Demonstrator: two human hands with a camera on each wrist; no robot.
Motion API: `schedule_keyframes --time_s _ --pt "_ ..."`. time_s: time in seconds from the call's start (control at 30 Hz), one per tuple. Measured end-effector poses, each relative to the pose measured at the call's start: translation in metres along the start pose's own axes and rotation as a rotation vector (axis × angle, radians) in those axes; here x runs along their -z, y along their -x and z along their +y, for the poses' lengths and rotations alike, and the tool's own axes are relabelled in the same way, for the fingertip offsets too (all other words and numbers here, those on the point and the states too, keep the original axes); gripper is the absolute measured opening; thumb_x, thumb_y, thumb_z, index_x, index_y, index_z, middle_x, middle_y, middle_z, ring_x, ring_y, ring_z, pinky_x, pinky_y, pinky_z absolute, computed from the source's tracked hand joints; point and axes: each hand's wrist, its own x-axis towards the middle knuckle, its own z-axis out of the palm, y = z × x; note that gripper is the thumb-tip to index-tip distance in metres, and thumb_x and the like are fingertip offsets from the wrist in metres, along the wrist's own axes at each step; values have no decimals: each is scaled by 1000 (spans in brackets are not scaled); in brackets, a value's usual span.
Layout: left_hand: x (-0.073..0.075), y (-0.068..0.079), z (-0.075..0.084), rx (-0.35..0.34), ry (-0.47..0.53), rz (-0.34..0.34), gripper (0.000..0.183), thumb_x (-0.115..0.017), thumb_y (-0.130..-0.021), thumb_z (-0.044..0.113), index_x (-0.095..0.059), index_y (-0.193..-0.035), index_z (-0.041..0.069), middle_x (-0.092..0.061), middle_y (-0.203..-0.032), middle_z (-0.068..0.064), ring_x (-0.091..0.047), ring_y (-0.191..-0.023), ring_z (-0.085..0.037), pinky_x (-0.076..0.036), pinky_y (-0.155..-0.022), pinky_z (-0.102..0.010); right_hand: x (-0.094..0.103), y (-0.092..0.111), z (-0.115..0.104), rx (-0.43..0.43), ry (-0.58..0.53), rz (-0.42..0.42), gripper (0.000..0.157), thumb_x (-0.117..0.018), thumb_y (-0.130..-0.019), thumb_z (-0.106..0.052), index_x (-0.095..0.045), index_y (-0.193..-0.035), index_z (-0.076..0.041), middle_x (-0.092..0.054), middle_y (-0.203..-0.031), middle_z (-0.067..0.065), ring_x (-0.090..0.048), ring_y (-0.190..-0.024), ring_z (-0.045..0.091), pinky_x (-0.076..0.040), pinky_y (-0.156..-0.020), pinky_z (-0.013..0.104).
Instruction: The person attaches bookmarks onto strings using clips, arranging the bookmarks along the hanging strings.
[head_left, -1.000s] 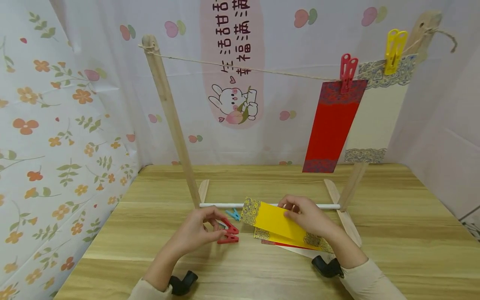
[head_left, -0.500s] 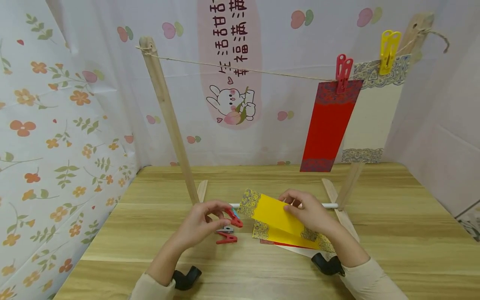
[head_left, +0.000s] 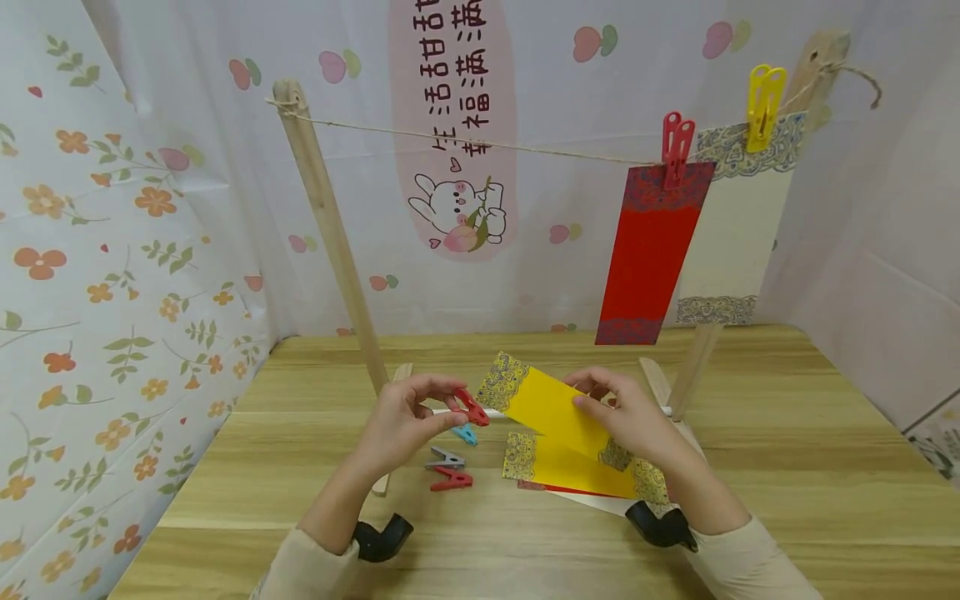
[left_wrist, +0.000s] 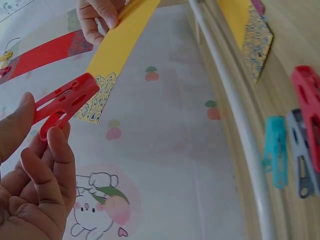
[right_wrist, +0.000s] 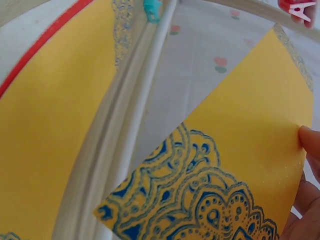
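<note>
My left hand (head_left: 405,421) pinches a red clothespin (left_wrist: 67,97) by its handle ends, thumb on one side and fingers on the other. Held up by my right hand (head_left: 630,417) is a yellow card (head_left: 551,404) with blue patterned ends, gripped along its far long edge. The card's left end is close to the clothespin, apart from it. Below it on the table lie another yellow card (head_left: 573,467), a red card (head_left: 555,487) and a white one (head_left: 600,502), mostly covered. A second red clothespin (head_left: 452,479), a grey clothespin (head_left: 446,458) and a blue clothespin (head_left: 465,433) lie under my left hand.
A string (head_left: 480,142) runs between two wooden posts (head_left: 333,233). From its right part hang a red card (head_left: 648,250) under a red clothespin (head_left: 675,150) and a white card (head_left: 731,225) under a yellow clothespin (head_left: 765,108). A white rod (left_wrist: 235,110) joins the posts low down.
My left hand has lifted one red clothespin up from beside the others. My right hand has raised the yellow card away from the pile, tilting its left end upward.
</note>
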Motion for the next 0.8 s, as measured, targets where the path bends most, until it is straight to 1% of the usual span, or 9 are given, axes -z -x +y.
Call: schedule_keyframes --time_s 0.1,0.2,0.37,0.47,0.6,0.67,0.7,0.8 --pt "1 -4 6 -29 -11 -4 32 -76 -85 7 -71 -117 3 -72 -94 -12 -59 -82 -8 -41 -54 -17 4 1 -2 -4 -18 23 18 -62 -96 -5 -67 -114 -6 -67 -93 6 -55 -85 18 -44 -69 29" --pt "2 -8 12 -50 -18 7 35 -76 -86 7 -70 -120 4 -72 -96 -12 -58 -84 -9 -39 -55 -18 7 2 -4 -6 -37 51 18 -63 -96 -7 -67 -114 -7 -67 -94 7 -54 -84 15 -42 -68 28" --pt "4 -14 23 -52 6 57 41 -77 -84 4 -67 -124 3 -72 -102 -15 -59 -84 -5 -42 -57 -17 9 3 -8 10 -48 109 17 -64 -96 -9 -68 -113 -7 -68 -94 7 -55 -83 10 -44 -70 29" --pt "5 -18 30 -67 23 82 39 -78 -83 3 -69 -121 2 -72 -100 -16 -59 -83 -6 -43 -56 -16 11 3 -11 15 -55 141 17 -64 -96 -9 -69 -112 -6 -68 -94 8 -56 -84 9 -46 -70 28" --pt "9 -23 36 -106 24 110 35 -78 -82 3 -71 -116 1 -72 -97 -16 -60 -84 -8 -45 -57 -17 14 5 -14 0 -113 178 18 -64 -96 -9 -68 -114 -3 -68 -96 10 -58 -85 8 -51 -70 25" --pt "11 -26 40 -122 15 122 34 -78 -82 4 -71 -116 2 -72 -96 -15 -60 -84 -8 -45 -58 -18 15 6 -17 -2 -154 199 19 -63 -96 -8 -67 -114 -2 -68 -96 4 -59 -85 6 -53 -70 23" --pt "12 -27 42 -131 9 127 34 -78 -82 4 -71 -116 1 -72 -97 -15 -61 -86 -11 -46 -59 -18 16 7 -19 -1 -174 211 20 -64 -96 -7 -67 -114 -1 -68 -95 1 -60 -84 5 -53 -70 23" --pt "14 -32 50 -152 -19 139 34 -78 -83 5 -71 -115 3 -71 -97 -13 -61 -88 -14 -46 -59 -19 18 9 -22 11 -210 238 20 -63 -96 -7 -66 -115 0 -66 -93 -12 -60 -84 4 -53 -69 22"
